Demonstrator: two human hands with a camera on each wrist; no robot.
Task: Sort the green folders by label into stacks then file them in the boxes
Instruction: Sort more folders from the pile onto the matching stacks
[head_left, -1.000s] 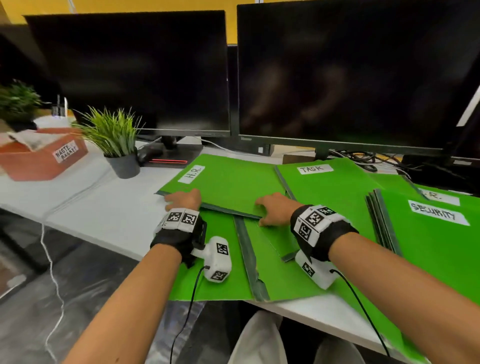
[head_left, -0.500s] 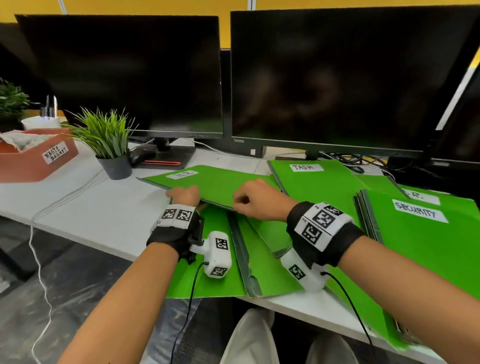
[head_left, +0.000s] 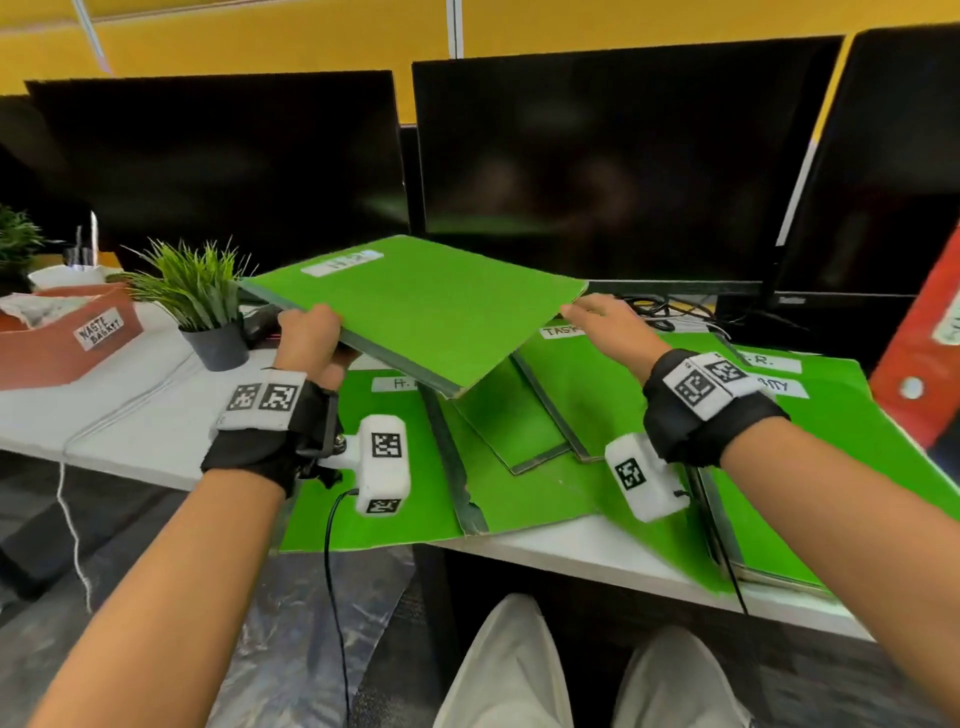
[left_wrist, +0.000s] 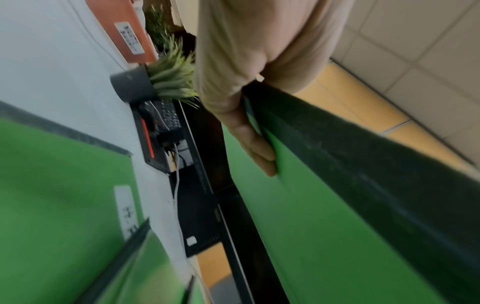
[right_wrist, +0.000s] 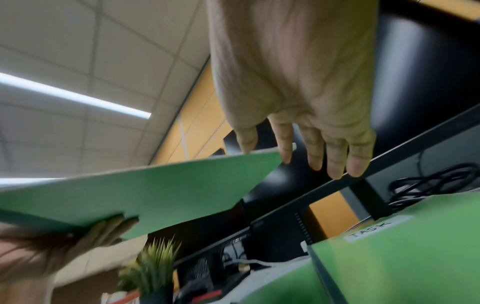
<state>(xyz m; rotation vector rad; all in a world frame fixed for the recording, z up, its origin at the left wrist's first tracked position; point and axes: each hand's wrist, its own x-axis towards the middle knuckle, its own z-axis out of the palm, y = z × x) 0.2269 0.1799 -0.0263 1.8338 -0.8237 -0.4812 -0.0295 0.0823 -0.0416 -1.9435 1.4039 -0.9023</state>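
A green folder (head_left: 415, 312) with a blurred white label is held tilted above the desk, in front of the monitors. My left hand (head_left: 309, 335) grips its left edge, thumb on top and fingers (right_wrist: 111, 228) underneath. My right hand (head_left: 597, 319) has straight fingers (right_wrist: 284, 152) that touch the folder's right corner (right_wrist: 272, 160). Below it on the desk lie an H.R. folder (head_left: 395, 467), an unlabelled folder (head_left: 519, 499), a TASK folder (head_left: 597, 400) and a SECURITY stack (head_left: 841, 467).
Two dark monitors (head_left: 597, 171) stand close behind the lifted folder. A potted plant (head_left: 208, 312) and an orange WASTE BASKET box (head_left: 67, 343) sit at the left. A red binder (head_left: 930, 358) leans at the right edge. Cables (head_left: 660, 312) lie under the right monitor.
The H.R. folder has gone from lying on the others to raised and tilted in the air. My left hand rose with its edge; my right hand moved to its right corner.
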